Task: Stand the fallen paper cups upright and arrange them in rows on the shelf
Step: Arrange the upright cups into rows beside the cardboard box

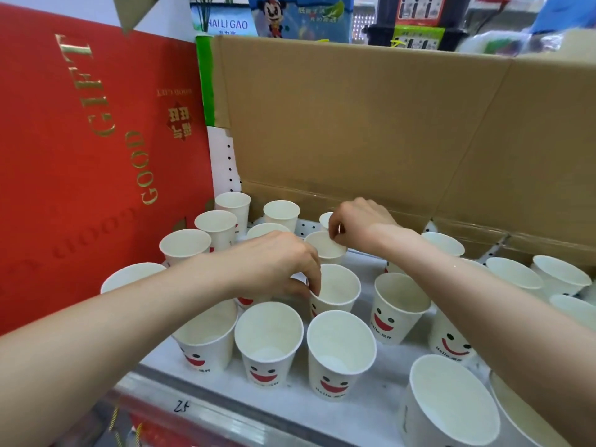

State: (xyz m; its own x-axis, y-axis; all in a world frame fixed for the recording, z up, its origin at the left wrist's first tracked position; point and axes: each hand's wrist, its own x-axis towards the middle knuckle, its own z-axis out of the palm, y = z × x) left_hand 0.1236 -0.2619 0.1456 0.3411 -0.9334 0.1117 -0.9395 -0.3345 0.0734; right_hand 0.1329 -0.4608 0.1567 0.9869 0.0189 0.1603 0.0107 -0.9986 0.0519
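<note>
pinching rims with both hands: left hand (280, 262) pinches the near cup (338, 287) by its rim, right hand (358, 224) pinches the far cup (324, 251) just beyond it. risk: forearms could brush the crowded neighbour cups (400, 301) under them and topple some on the shelf (387, 375); thin rims may crumple.

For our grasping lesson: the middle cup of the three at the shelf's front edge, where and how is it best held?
Probably pinch the middle cup by its near rim, coming from above: it stands upright, mouth open; the left cup and right cup crowd its sides, front free.
</note>
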